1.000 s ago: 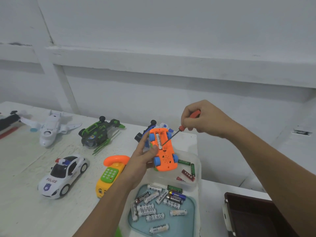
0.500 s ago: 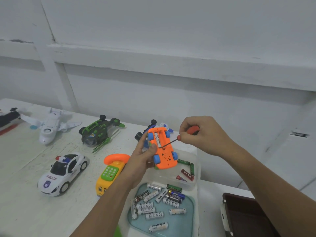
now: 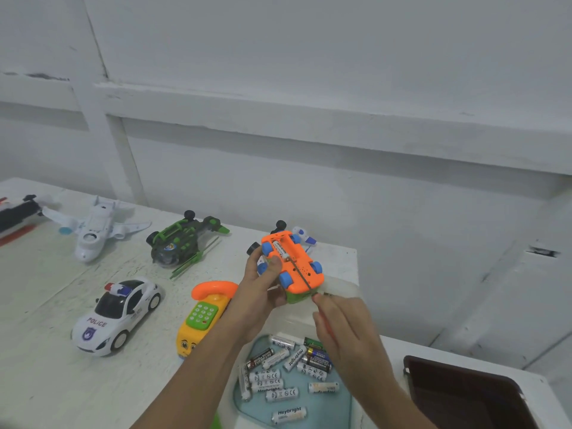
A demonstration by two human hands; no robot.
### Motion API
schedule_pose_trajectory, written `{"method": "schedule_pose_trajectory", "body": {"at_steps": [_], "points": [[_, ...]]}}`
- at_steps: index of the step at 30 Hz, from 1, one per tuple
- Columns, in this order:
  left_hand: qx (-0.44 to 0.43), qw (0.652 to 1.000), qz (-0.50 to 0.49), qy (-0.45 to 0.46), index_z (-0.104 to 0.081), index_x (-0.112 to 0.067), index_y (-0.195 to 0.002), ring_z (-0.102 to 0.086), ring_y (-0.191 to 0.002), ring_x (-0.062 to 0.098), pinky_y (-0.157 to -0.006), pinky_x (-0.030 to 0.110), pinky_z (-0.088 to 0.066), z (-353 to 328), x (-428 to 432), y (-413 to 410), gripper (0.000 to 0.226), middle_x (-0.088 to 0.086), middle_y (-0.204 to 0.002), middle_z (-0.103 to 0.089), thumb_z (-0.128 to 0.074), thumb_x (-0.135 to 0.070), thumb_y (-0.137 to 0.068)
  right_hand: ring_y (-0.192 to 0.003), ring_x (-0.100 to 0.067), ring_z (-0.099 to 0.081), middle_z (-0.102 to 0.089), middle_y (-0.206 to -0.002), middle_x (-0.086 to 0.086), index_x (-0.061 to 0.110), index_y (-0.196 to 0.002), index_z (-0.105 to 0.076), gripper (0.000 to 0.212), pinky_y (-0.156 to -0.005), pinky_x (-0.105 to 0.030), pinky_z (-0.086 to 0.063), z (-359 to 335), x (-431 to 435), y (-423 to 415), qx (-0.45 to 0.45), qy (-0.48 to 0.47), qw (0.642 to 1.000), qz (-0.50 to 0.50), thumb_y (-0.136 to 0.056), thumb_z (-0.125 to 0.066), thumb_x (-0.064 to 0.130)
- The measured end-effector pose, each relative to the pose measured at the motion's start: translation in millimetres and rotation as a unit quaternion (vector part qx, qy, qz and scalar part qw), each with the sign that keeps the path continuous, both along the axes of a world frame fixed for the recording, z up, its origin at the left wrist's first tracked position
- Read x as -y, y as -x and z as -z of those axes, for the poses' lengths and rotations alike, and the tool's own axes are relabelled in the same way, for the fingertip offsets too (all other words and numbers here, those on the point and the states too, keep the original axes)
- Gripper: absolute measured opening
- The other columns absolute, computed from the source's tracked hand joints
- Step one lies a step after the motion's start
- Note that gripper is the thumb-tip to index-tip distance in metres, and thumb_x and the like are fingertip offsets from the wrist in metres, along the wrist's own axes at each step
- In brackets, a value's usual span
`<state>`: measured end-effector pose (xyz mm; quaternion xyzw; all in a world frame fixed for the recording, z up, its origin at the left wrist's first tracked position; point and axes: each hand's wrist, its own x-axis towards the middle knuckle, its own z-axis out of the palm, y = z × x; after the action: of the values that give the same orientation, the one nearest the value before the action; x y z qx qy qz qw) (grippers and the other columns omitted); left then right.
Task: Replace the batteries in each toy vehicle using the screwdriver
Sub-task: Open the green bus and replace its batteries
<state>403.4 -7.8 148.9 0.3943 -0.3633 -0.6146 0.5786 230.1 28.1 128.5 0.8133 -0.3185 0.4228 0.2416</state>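
Observation:
My left hand (image 3: 259, 292) grips an orange toy car (image 3: 294, 261) with blue wheels, held upside down above the table. Its battery bay is uncovered and a white battery (image 3: 281, 249) lies in it. My right hand (image 3: 343, 323) holds a red-handled screwdriver (image 3: 305, 274) below the car, with the thin shaft lying up along the underside and the tip near the battery. A pale blue tray (image 3: 337, 407) under my hands holds several loose batteries (image 3: 288, 370).
On the white table stand a police car (image 3: 116, 314), a white plane (image 3: 99, 226), a green and black helicopter (image 3: 179, 243), a yellow toy phone (image 3: 204, 314) and a blue-white toy (image 3: 301, 235) behind the car. A clear tub (image 3: 340, 289) sits behind the tray, a dark case (image 3: 464, 394) right.
My right hand has dropped from above and right of the car to below it, bringing the screwdriver round so its shaft points up the underside. The left hand holds the car still.

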Motion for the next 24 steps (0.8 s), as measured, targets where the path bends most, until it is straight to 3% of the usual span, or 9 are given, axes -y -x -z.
{"method": "schedule_pose_trajectory", "body": {"at_steps": [3, 6, 8, 10, 12, 15, 18, 20, 24], "points": [[0.001, 1.0, 0.002, -0.003, -0.048, -0.035, -0.13, -0.075, -0.091, 0.025, -0.066, 0.034, -0.06, 0.5, 0.7, 2.1, 0.035, 0.006, -0.111, -0.075, -0.052, -0.033, -0.095, -0.101, -0.026, -0.053, -0.069, -0.103, -0.014, 0.001, -0.111, -0.055, 0.015, -0.096, -0.031, -0.036, 22.2, 2.7, 1.5, -0.031, -0.008, 0.998, 0.054, -0.099, -0.051, 0.01], [0.016, 1.0, 0.006, -0.006, -0.043, -0.034, -0.136, -0.074, -0.094, 0.026, -0.068, 0.035, -0.061, -0.1, 0.6, 4.0, 0.042, 0.011, -0.119, -0.071, -0.053, -0.035, -0.095, -0.101, -0.024, -0.052, -0.068, -0.105, -0.012, 0.002, -0.112, -0.052, 0.016, -0.094, -0.031, -0.036, 21.5, 1.5, -1.3, -0.017, -0.017, 0.998, 0.051, -0.101, -0.047, 0.012], [0.034, 0.999, -0.002, -0.002, -0.043, -0.034, -0.137, -0.074, -0.093, 0.024, -0.07, 0.036, -0.062, 0.8, 1.1, 3.3, 0.05, 0.009, -0.12, -0.071, -0.056, -0.038, -0.089, -0.098, -0.019, -0.052, -0.062, -0.108, -0.005, 0.007, -0.112, -0.052, 0.016, -0.088, -0.028, -0.042, 14.0, -2.3, -3.0, 0.06, -0.069, 0.996, 0.015, -0.101, -0.044, 0.016], [0.065, 0.998, -0.007, 0.011, -0.042, -0.035, -0.139, -0.074, -0.097, 0.025, -0.077, 0.042, -0.062, 0.8, 1.3, 0.7, 0.058, 0.004, -0.121, -0.071, -0.059, -0.04, -0.084, -0.095, -0.012, -0.055, -0.06, -0.104, 0.004, 0.015, -0.111, -0.057, 0.017, -0.085, -0.022, -0.044, 0.2, -4.1, -1.0, 0.206, -0.175, 0.962, -0.034, -0.096, -0.05, 0.022], [0.102, 0.994, -0.007, 0.028, -0.041, -0.039, -0.138, -0.071, -0.102, 0.031, -0.088, 0.056, -0.054, -0.1, 0.7, -3.0, 0.059, 0.0, -0.116, -0.073, -0.061, -0.04, -0.083, -0.09, -0.006, -0.061, -0.064, -0.097, 0.009, 0.024, -0.099, -0.063, 0.012, -0.081, -0.019, -0.047, -18.6, 1.3, 5.2, 0.333, -0.254, 0.907, -0.05, -0.09, -0.055, 0.024], [0.151, 0.987, -0.002, 0.051, -0.045, -0.05, -0.127, -0.07, -0.097, 0.027, -0.09, 0.058, -0.052, -3.5, -0.4, -6.5, 0.051, 0.006, -0.106, -0.075, -0.064, -0.038, -0.082, -0.087, -0.008, -0.067, -0.071, -0.087, 0.008, 0.031, -0.083, -0.066, 0.017, -0.079, -0.02, -0.051, -52.5, 17.1, 18.4, 0.421, -0.361, 0.829, -0.075, -0.084, -0.06, 0.016], [0.192, 0.979, 0.012, 0.068, -0.041, -0.055, -0.126, -0.072, -0.095, 0.01, -0.078, 0.032, -0.06, -4.7, 2.1, -6.4, 0.053, 0.004, -0.113, -0.072, -0.066, -0.03, -0.086, -0.083, -0.02, -0.068, -0.073, -0.082, 0.006, 0.024, -0.078, -0.067, 0.024, -0.075, -0.032, -0.053, -85.3, 35.8, 31.5, 0.341, -0.425, 0.835, -0.071, -0.084, -0.063, 0.002], [0.22, 0.972, 0.022, 0.077, -0.037, -0.051, -0.135, -0.071, -0.093, 0.002, -0.072, 0.019, -0.056, -1.8, 5.7, -7.5, 0.06, -0.002, -0.119, -0.068, -0.065, -0.021, -0.092, -0.084, -0.021, -0.069, -0.073, -0.081, 0.005, 0.022, -0.076, -0.068, 0.022, -0.075, -0.035, -0.052, -104.2, 46.1, 34.5, 0.276, -0.46, 0.841, -0.068, -0.083, -0.063, 0.001], [0.257, 0.962, 0.033, 0.086, -0.028, -0.044, -0.15, -0.066, -0.11, 0.008, -0.084, 0.023, -0.056, -1.8, 11.0, -7.3, 0.079, -0.003, -0.135, -0.061, -0.07, -0.032, -0.085, -0.08, -0.016, -0.069, -0.073, -0.079, 0.008, 0.023, -0.073, -0.067, 0.021, -0.071, -0.031, -0.052, -126.9, 59.4, 34.6, 0.2, -0.479, 0.854, -0.041, -0.081, -0.061, 0.004]]}}
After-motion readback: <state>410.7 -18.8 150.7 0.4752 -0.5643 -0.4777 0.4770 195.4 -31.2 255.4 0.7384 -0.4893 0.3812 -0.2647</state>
